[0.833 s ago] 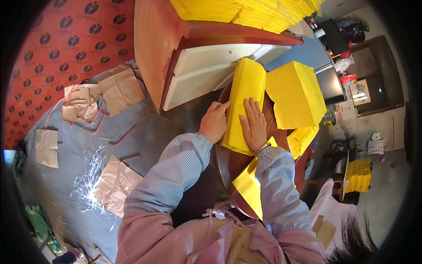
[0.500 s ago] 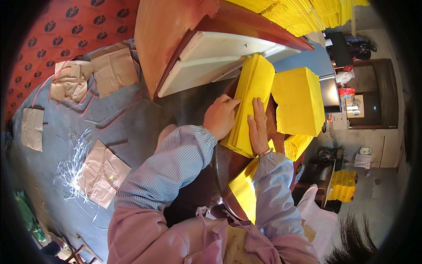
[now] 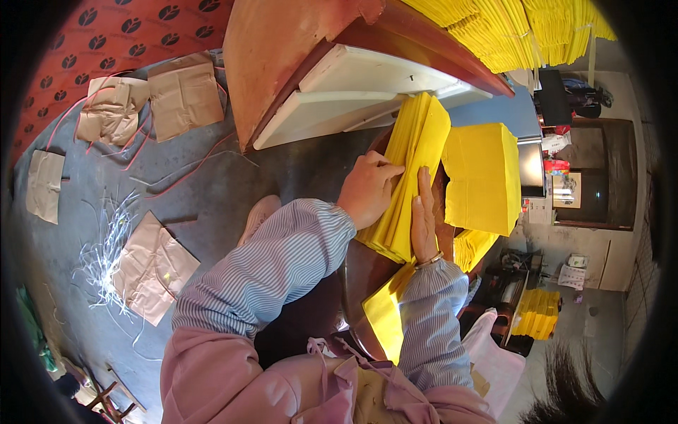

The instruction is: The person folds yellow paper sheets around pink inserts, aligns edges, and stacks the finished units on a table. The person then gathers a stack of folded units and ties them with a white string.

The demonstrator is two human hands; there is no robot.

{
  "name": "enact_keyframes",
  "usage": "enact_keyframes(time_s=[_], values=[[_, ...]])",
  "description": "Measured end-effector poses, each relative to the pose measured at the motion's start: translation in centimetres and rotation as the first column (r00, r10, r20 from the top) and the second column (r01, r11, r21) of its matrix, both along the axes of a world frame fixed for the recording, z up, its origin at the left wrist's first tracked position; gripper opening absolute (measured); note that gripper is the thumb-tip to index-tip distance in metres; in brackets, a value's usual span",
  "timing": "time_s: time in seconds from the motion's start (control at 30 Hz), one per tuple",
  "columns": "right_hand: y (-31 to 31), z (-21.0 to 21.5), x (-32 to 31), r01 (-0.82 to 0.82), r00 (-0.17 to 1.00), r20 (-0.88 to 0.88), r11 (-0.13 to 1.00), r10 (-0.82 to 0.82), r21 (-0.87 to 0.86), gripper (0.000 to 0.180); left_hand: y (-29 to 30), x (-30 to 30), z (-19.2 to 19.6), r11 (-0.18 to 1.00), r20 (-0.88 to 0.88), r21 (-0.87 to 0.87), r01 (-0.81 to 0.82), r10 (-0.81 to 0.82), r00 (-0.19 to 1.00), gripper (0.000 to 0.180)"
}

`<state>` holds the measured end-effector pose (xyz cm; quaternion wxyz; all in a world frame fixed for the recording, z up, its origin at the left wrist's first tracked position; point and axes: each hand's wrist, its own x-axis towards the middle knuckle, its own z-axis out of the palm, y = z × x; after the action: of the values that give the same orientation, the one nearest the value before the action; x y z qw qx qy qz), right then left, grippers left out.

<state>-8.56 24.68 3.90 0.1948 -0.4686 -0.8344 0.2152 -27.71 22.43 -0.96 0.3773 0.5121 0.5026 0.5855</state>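
Grey floor [image 3: 222, 212], L half of frame. Wooden cabinet [image 3: 275, 56] w/ white drawer fronts, upper ctr. Red sheet w/ dark motifs [image 3: 106, 49], upper L. Big yellow pile [image 3: 494, 32] atop cabinet, upper R. Round brown table [image 3: 364, 265], ctr to lower ctr, partly hidden. Yellow folded stack [image 3: 417, 141] on it, R of ctr, long & narrow, tilted, layers fanned along L side & near end; sits btwn both hands. Yellow folded piece [image 3: 484, 177], just R of stack. Yellow sheet [image 3: 385, 314], lower ctr, partly under R sleeve. Brown paper pc [image 3: 157, 268], L on floor; white string tangle [image 3: 106, 261] beside it. L hand [image 3: 367, 191] at stack's L edge: index reaching onto layers, other fingers curled; can't tell if any sheet is pinched. R hand [image 3: 424, 222] on edge along stack's R side, fingers straight & together, not clamped. Thin wristband [image 3: 429, 260] on R wrist.
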Motion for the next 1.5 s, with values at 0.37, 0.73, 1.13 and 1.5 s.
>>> enact_keyframes(time_s=[0.37,0.73,1.13,1.5], values=[[-0.1,0.0,0.1,0.024,1.0,-0.012,0.999,-0.024,-0.026,0.057,0.1,0.3,0.3,0.998,-0.024,-0.057,-0.016,0.014,1.0,0.03],[0.2,-0.4,0.6,0.031,0.996,-0.075,0.997,-0.037,-0.068,0.057,0.9,-0.1,1.7,0.99,0.014,-0.123,0.076,-0.074,0.997,0.03],[0.1,-0.7,0.8,-0.012,0.981,-0.192,0.999,0.006,-0.031,0.058,8.3,-0.9,2.7,0.865,-0.178,-0.375,0.333,-0.419,0.89,0.073],[0.4,-1.2,1.8,-0.004,0.966,-0.258,0.995,0.031,0.102,0.06,9.3,-0.3,4.8,0.765,0.118,-0.448,0.462,-0.462,0.879,0.053]])
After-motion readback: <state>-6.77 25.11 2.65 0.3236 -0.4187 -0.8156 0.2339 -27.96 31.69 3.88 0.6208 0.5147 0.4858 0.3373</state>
